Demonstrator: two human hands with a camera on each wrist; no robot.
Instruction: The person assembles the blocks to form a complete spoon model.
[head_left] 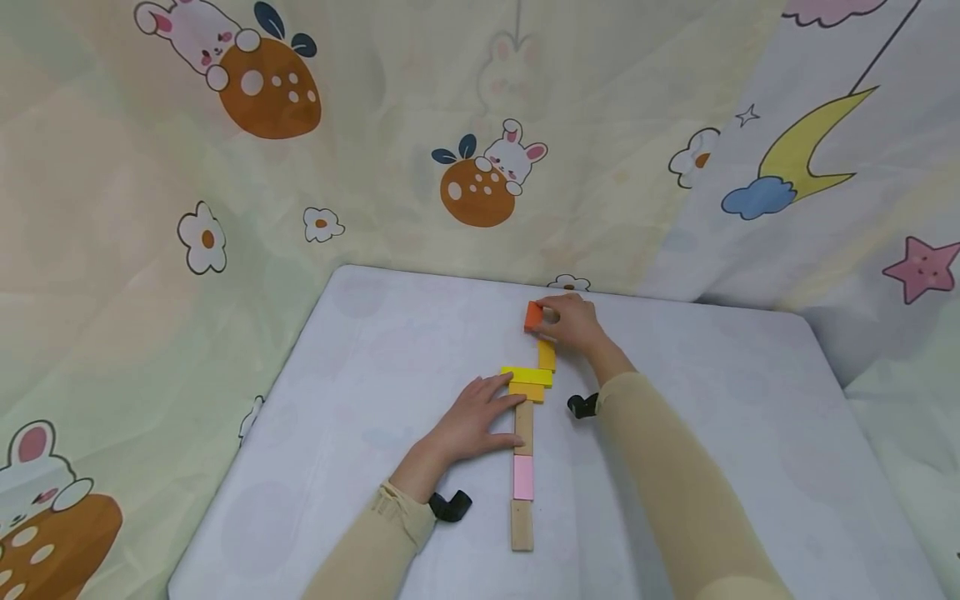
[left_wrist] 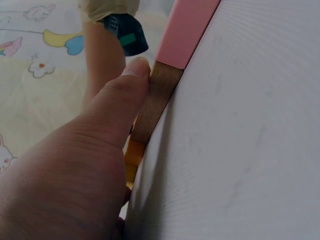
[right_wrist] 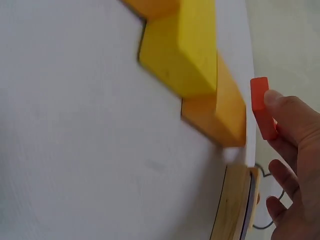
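Observation:
My right hand (head_left: 573, 321) pinches a small red-orange block (right_wrist: 261, 107) between thumb and fingertips, at the far end of a row of blocks. Just nearer lies an orange block (head_left: 547, 355), set lengthwise. A yellow block (head_left: 536, 377) lies crosswise, with a yellow-orange block (head_left: 528, 392) against its near side. From there a plain wooden block (head_left: 523, 429), a pink block (head_left: 523, 477) and another wooden block (head_left: 522, 525) run toward the near edge. My left hand (head_left: 476, 421) spreads its fingers along the row's left side, its thumb touching the first wooden block.
All the blocks lie on a white-covered table (head_left: 337, 375). Behind it hangs a patterned cloth (head_left: 390, 167). Black wrist devices (head_left: 451, 506) sit at both sleeves. Low in the right wrist view, wooden pieces (right_wrist: 230, 205) stand near the right fingers.

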